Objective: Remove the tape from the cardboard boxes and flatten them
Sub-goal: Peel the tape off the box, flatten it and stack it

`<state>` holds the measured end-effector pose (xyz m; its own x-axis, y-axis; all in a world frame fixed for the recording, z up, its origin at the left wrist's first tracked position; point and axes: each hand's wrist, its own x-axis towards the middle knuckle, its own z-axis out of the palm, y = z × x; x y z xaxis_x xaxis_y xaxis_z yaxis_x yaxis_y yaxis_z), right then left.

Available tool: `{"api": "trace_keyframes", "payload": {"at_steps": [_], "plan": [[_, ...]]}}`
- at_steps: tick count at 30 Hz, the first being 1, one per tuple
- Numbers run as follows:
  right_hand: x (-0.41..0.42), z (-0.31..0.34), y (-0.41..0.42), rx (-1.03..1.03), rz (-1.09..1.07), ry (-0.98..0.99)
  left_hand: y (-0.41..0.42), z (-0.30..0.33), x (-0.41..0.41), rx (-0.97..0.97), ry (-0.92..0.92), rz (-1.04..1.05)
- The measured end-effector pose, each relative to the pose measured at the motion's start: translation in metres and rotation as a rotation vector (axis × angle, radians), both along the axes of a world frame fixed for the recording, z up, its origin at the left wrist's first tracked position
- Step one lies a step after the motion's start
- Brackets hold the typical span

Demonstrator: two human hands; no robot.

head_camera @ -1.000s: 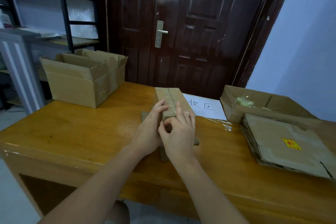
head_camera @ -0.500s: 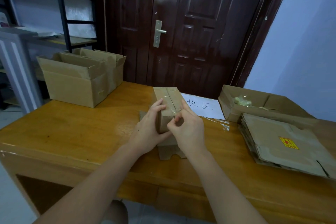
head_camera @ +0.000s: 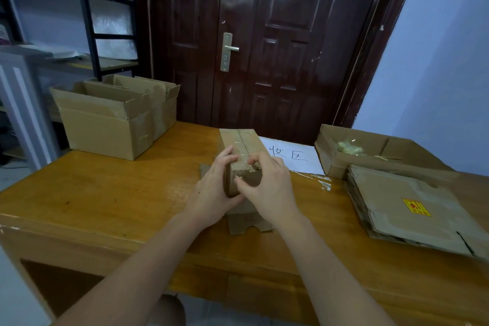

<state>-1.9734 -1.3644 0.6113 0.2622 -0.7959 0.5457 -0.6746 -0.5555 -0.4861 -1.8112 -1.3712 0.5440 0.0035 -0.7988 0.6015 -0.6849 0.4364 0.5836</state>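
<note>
A small taped cardboard box [head_camera: 242, 141] stands upside down mid-table, its opened flaps [head_camera: 248, 223] spread on the wood beneath it. My left hand [head_camera: 213, 194] grips the box's near left corner, fingers curled over the top edge. My right hand [head_camera: 268, 188] pinches the clear tape [head_camera: 250, 164] at the near top edge, where it crosses the centre seam. The box's near face is mostly hidden by both hands.
Two open cardboard boxes [head_camera: 105, 119] stand at the table's far left. At the right lie a stack of flattened boxes [head_camera: 407, 206], an open box [head_camera: 370, 152] with crumpled tape, a white paper sheet [head_camera: 291, 156] and a tape scrap [head_camera: 324, 182]. A dark door [head_camera: 264, 42] stands behind.
My right hand moved from the box's near face up to the top edge and now pinches the tape there. The left hand kept its hold on the box.
</note>
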Motion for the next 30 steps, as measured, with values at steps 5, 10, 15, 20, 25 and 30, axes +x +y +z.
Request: {"api": "trace_keyframes", "payload": {"at_steps": [5,10,15,20,25,30], "plan": [[-0.004,0.009,-0.010,0.073,0.047,-0.110,0.003,0.002,0.000,-0.006,-0.007,0.000],[-0.003,0.006,-0.009,0.047,0.064,-0.105,0.001,0.000,-0.001,0.000,-0.012,0.020],[-0.003,0.004,-0.007,-0.034,0.144,0.034,-0.001,-0.001,0.001,-0.024,-0.015,0.005],[-0.010,-0.001,-0.012,-0.025,0.165,0.024,-0.001,0.000,0.000,-0.012,-0.016,0.010],[-0.011,-0.004,-0.016,-0.045,0.151,0.051,0.001,0.001,0.000,0.000,-0.023,0.020],[-0.008,-0.005,-0.018,-0.075,0.127,0.008,0.004,0.004,-0.002,0.003,-0.028,0.013]]}}
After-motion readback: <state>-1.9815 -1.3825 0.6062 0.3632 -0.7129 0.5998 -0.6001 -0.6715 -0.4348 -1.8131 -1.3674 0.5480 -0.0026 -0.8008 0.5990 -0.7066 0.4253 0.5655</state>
